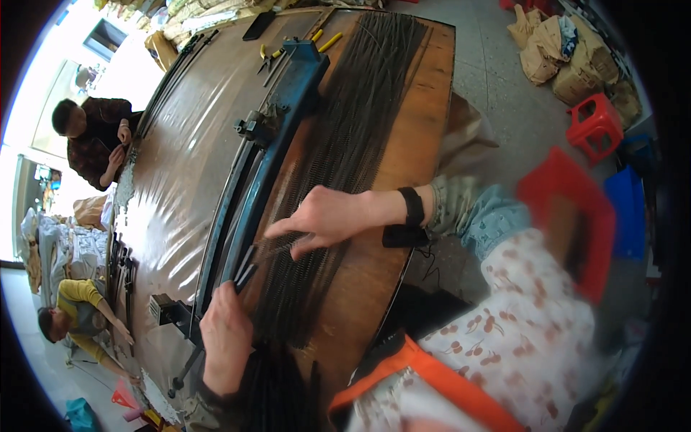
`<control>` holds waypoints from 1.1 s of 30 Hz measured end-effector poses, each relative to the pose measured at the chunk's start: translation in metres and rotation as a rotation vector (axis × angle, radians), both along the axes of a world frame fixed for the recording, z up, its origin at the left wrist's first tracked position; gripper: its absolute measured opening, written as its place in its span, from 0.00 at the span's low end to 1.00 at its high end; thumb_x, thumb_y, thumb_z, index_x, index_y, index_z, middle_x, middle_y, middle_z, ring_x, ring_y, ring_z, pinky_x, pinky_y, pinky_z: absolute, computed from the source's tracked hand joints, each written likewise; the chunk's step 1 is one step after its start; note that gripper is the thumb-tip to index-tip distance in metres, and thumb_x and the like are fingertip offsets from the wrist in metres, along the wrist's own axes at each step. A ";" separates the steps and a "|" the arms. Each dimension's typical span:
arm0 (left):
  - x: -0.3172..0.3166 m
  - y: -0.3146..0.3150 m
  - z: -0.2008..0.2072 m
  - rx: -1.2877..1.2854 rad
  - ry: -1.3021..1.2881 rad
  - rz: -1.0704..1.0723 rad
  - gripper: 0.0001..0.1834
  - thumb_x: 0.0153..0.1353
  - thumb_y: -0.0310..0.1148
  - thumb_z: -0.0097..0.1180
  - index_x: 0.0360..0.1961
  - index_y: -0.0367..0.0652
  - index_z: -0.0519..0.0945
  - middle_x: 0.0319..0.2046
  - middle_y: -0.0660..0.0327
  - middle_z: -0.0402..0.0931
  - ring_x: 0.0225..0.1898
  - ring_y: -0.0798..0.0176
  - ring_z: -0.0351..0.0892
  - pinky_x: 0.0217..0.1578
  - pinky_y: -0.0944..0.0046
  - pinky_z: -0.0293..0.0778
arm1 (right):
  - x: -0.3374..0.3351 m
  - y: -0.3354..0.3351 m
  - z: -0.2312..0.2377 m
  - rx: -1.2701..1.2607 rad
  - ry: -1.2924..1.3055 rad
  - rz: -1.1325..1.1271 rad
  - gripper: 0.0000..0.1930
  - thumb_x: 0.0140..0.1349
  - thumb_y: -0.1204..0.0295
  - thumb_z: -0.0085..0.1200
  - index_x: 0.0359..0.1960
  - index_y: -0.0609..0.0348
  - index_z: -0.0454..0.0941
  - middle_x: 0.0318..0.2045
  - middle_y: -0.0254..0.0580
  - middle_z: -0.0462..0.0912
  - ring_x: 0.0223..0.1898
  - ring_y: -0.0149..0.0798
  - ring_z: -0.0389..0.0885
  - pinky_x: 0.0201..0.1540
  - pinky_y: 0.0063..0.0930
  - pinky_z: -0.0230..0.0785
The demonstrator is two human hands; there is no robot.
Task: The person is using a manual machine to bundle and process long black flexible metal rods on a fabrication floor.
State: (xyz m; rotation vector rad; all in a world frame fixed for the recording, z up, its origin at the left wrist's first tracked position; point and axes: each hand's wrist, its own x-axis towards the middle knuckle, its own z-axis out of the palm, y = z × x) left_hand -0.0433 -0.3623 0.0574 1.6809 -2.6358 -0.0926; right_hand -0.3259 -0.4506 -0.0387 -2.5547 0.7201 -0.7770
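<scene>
My left hand (227,335) is closed around two slim black rods (247,273), whose upper ends stick out beyond the fingers. Up and to the right is my right hand (324,219), with a black band on the wrist. Its index finger and thumb point left, and a thin, blurred coil spring (277,248) runs from between them toward the rods. Below it lies a broad bundle of long dark coil springs (309,187), stretched along the table. Left of both hands stands a long blue metal fixture (263,183) with a clamp block (259,129) on it.
The wooden table (421,93) is partly covered in clear plastic film. Yellow-handled pliers (268,57) and a phone (259,26) lie at its far end. Two people (97,137) work along the left edge. Red stools (595,128) and brown sacks (568,50) stand at right.
</scene>
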 end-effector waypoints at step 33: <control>0.086 0.200 -0.078 -0.148 0.142 0.338 0.10 0.62 0.31 0.61 0.41 0.38 0.78 0.29 0.55 0.76 0.32 0.50 0.78 0.29 0.55 0.74 | 0.156 0.118 -0.054 -0.265 -0.128 0.255 0.14 0.56 0.60 0.64 0.41 0.50 0.81 0.24 0.33 0.77 0.27 0.39 0.79 0.27 0.32 0.74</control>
